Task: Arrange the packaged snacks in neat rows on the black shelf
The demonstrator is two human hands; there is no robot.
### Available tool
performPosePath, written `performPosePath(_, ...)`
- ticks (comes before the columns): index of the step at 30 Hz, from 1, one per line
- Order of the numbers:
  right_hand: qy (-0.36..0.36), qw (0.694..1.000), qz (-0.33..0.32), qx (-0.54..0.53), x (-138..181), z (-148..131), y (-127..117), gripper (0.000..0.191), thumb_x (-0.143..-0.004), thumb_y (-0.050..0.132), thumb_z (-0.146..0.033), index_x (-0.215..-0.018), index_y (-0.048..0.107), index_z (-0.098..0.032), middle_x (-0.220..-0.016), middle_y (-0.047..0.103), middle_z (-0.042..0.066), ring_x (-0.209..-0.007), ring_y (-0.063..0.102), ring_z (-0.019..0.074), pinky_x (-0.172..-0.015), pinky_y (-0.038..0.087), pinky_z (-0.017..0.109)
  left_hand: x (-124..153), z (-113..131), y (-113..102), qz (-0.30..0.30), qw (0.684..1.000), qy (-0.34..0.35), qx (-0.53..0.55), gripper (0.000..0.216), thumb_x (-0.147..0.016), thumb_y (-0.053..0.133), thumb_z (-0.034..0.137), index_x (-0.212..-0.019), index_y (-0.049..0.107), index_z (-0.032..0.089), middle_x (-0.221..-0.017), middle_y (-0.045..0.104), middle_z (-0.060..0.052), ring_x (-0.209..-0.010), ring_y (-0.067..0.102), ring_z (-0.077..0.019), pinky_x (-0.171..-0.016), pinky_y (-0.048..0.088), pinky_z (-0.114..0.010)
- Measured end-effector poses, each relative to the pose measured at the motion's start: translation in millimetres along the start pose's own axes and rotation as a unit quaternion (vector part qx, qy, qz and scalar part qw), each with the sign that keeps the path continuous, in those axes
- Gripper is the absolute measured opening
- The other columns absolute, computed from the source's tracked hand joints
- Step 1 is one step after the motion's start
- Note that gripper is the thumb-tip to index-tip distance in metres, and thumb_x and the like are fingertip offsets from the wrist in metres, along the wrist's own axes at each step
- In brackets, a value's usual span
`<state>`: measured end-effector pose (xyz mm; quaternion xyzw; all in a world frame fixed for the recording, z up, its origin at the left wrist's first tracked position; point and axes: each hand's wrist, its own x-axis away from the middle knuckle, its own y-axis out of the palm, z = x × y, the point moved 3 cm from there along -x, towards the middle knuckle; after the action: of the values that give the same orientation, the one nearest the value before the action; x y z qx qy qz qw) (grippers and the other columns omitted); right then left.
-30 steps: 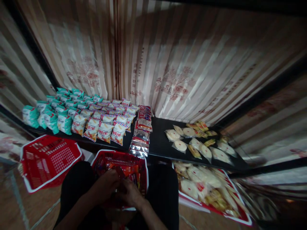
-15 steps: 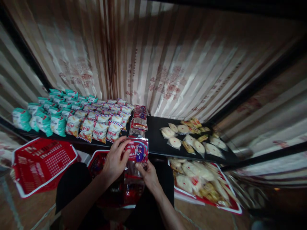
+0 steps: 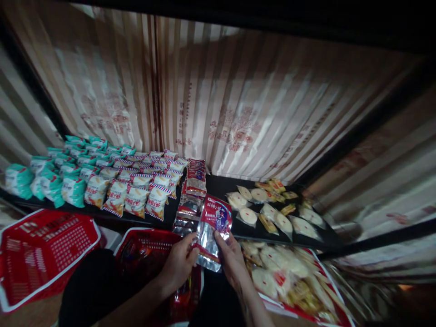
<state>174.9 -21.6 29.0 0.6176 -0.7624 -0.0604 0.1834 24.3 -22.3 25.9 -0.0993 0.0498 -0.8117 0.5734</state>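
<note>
Both my hands hold a red and silver snack packet [image 3: 213, 229] at the front edge of a black shelf [image 3: 223, 193]. My left hand [image 3: 179, 263] grips its lower left side with fingers curled. My right hand [image 3: 231, 259] pinches its lower right edge. The packet tilts up beside a row of like red packets [image 3: 194, 186] lying on the shelf. Below my hands a red basket [image 3: 155, 240] on my lap holds more packets.
Teal packets [image 3: 51, 177] and white-orange packets [image 3: 136, 190] fill the shelf's left half. Round pale cakes in clear wrap [image 3: 269, 206] lie on its right. Another red basket [image 3: 44, 252] sits at the left, a red tray of cakes [image 3: 293, 281] at the right. A striped curtain [image 3: 221, 104] hangs behind.
My hands came up out of the lap basket with a red packet, then carried it rightward and forward to the shelf edge beside the red packet row. The camera view shifted slightly.
</note>
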Motion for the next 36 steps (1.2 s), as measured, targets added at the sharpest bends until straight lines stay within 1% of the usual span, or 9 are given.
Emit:
performPosePath(6, -0.031, 0.999, 0.018, -0.011, -14.4, 1.7, -15.0, 0.057, -0.063, 0.077, -0.036, -0.112, 0.051, -0.025, -0.096, 0.068, 0.004, -0.085, 0.065, 0.0207, -0.077, 0.051, 0.036, -28.7, 3.9, 4.0, 0.017, 1.000, 0.006, 0.011, 0.037, -0.083, 0.042, 0.028, -0.118, 0.050, 0.018, -0.088, 0.068, -0.004, -0.070, 0.063, -0.0145, -0.060, 0.052, -0.025)
performPosePath(9, -0.072, 0.996, 0.048, -0.002, -37.6, -6.5, -13.5, 0.067, -0.063, 0.076, -0.035, -0.121, 0.045, -0.025, -0.095, 0.068, 0.003, -0.085, 0.065, 0.0202, -0.078, 0.051, 0.036, -50.7, 7.5, 3.6, 0.046, 0.998, 0.019, -0.033, 0.043, -0.083, 0.043, 0.026, -0.125, 0.046, 0.019, -0.098, 0.068, -0.006, -0.081, 0.064, -0.0172, -0.069, 0.053, -0.029)
performPosePath(12, -0.109, 0.992, 0.057, 0.013, -73.6, -21.1, -5.7, 0.072, -0.062, 0.075, -0.034, -0.126, 0.042, -0.022, -0.092, 0.067, 0.003, -0.082, 0.064, 0.0190, -0.075, 0.051, 0.033, -75.5, 18.3, -1.9, 0.104, 0.989, 0.051, -0.095, 0.056, -0.080, 0.047, 0.021, -0.135, 0.037, 0.020, -0.122, 0.059, -0.009, -0.105, 0.059, -0.0205, -0.086, 0.051, -0.034)
performPosePath(15, -0.115, 0.990, 0.067, 0.036, -117.1, -32.4, 3.0, 0.076, -0.061, 0.074, -0.033, -0.128, 0.041, -0.022, -0.093, 0.066, 0.002, -0.079, 0.064, 0.0172, -0.071, 0.051, 0.030, -101.3, 31.5, -10.1, 0.151, 0.974, 0.077, -0.151, 0.060, -0.079, 0.047, 0.017, -0.138, 0.033, 0.017, -0.140, 0.041, -0.012, -0.124, 0.045, -0.0230, -0.098, 0.044, -0.037)
performPosePath(18, -0.114, 0.988, 0.067, 0.083, -159.2, -36.4, 11.0, 0.074, -0.063, 0.071, -0.036, -0.129, 0.042, -0.020, -0.097, 0.065, 0.004, -0.077, 0.064, 0.0180, -0.065, 0.052, 0.029, -126.2, 40.1, -16.9, 0.157, 0.957, 0.097, -0.225, 0.050, -0.079, 0.044, 0.013, -0.129, 0.046, 0.013, -0.147, 0.030, -0.014, -0.134, 0.032, -0.0251, -0.107, 0.035, -0.040)
performPosePath(21, -0.122, 0.976, 0.072, 0.163, -194.7, -35.8, 17.2, 0.068, -0.065, 0.066, -0.038, -0.127, 0.045, -0.019, -0.100, 0.064, 0.007, -0.080, 0.064, 0.0204, -0.064, 0.052, 0.030, -147.0, 42.4, -21.6, 0.134, 0.935, 0.113, -0.307, 0.044, -0.078, 0.046, 0.014, -0.122, 0.054, 0.012, -0.145, 0.033, -0.013, -0.137, 0.024, -0.0276, -0.112, 0.025, -0.044)
performPosePath(26, -0.179, 0.938, 0.073, 0.287, -236.2, -36.3, 27.1, 0.053, -0.071, 0.059, -0.033, -0.122, 0.051, -0.021, -0.098, 0.067, 0.004, -0.084, 0.064, 0.0191, -0.076, 0.051, 0.032, -170.6, 42.7, -27.0, 0.131, 0.907, 0.130, -0.377, 0.049, -0.078, 0.045, 0.014, -0.126, 0.050, 0.010, -0.143, 0.038, -0.013, -0.138, 0.020, -0.0273, -0.114, 0.022, -0.045)
performPosePath(32, -0.203, 0.846, 0.104, 0.482, -262.1, -40.4, 39.0, 0.035, -0.078, 0.053, -0.032, -0.105, 0.064, -0.013, -0.100, 0.067, 0.010, -0.091, 0.063, 0.0201, -0.083, 0.048, 0.030, -192.0, 39.5, -27.8, 0.132, 0.906, 0.120, -0.385, 0.050, -0.076, 0.043, 0.011, -0.124, 0.051, 0.006, -0.141, 0.042, -0.014, -0.137, 0.025, -0.0254, -0.113, 0.024, -0.041)
performPosePath(36, -0.230, 0.802, 0.090, 0.544, -270.8, -42.0, 49.9, 0.029, -0.082, 0.051, -0.028, -0.102, 0.066, -0.013, -0.103, 0.066, 0.011, -0.096, 0.061, 0.0194, -0.086, 0.045, 0.028, -199.7, 36.3, -28.4, 0.133, 0.903, 0.106, -0.394, 0.048, -0.079, 0.044, 0.018, -0.125, 0.051, 0.004, -0.139, 0.043, -0.017, -0.136, 0.027, -0.0274, -0.113, 0.022, -0.044)
